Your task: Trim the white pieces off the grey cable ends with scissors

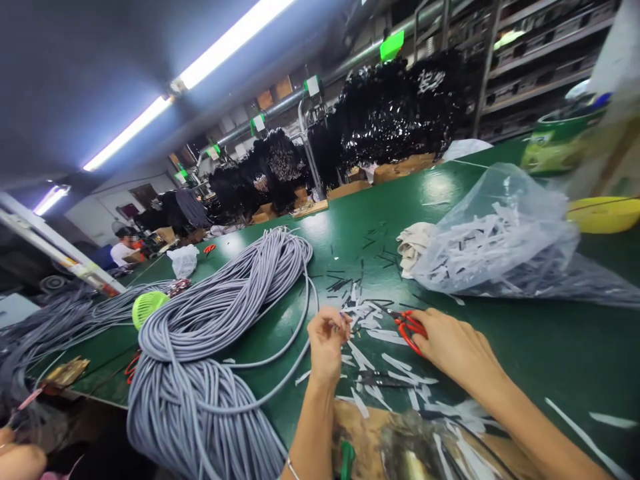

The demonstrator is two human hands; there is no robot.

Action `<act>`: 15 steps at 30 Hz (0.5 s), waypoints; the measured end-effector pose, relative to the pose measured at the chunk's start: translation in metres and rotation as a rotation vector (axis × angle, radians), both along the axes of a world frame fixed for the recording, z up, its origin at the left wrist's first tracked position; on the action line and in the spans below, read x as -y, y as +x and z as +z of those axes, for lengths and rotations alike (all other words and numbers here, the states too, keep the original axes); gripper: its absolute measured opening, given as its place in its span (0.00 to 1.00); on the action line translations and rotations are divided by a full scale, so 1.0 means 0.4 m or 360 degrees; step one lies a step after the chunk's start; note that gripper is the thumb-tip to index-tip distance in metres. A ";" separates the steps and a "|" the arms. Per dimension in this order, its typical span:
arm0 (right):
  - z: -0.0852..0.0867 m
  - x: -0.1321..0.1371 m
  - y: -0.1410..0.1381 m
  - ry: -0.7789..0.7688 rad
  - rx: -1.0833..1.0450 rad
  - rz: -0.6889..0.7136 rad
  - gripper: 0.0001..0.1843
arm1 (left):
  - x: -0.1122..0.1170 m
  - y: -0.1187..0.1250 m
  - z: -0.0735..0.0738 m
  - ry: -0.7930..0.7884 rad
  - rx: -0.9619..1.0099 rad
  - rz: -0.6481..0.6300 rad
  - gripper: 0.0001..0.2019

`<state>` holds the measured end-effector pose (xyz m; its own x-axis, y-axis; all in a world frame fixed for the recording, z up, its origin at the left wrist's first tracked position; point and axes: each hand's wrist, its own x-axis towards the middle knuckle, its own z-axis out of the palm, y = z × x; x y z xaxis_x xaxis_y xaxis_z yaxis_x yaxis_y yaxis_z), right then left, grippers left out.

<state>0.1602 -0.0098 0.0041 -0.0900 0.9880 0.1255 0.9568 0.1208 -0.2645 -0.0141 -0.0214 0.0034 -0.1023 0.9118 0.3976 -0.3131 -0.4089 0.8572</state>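
Observation:
My right hand [450, 343] grips a pair of red-handled scissors [413, 330], their dark blades pointing left over scattered white strips [370, 320]. Close by on the left, my left hand [327, 337] is closed, its fingertips pinched together. What sits between those fingers is too small to make out. A loose loop of grey cable [295, 378] runs up to the left hand's wrist side from a large coiled grey cable bundle [220, 313]. Short black pieces [343, 281] lie on the green table [525, 353] beyond my hands.
A clear plastic bag [500, 247] of white strips stands at right, beside a pale cloth [415, 247]. Cardboard [360, 427] lies nearest me. A green fan [149, 308] is behind the coil. Another person's arm [23, 460] shows at lower left; another person [125, 248] sits farther back.

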 end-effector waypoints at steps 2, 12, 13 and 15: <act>-0.023 -0.015 0.000 0.0183 -0.0198 0.0157 0.11 | -0.002 -0.002 -0.005 0.0098 -0.0012 0.0021 0.21; -0.106 -0.036 0.037 0.0698 -0.0028 0.0298 0.08 | 0.005 -0.016 -0.004 0.0369 -0.0423 0.0304 0.20; -0.102 -0.037 0.047 0.0708 -0.0015 0.0277 0.09 | 0.008 -0.015 0.000 0.0369 -0.0431 0.0309 0.19; -0.087 -0.039 0.060 0.0735 -0.0087 0.0187 0.10 | 0.013 -0.011 0.006 0.0294 -0.0383 0.0260 0.13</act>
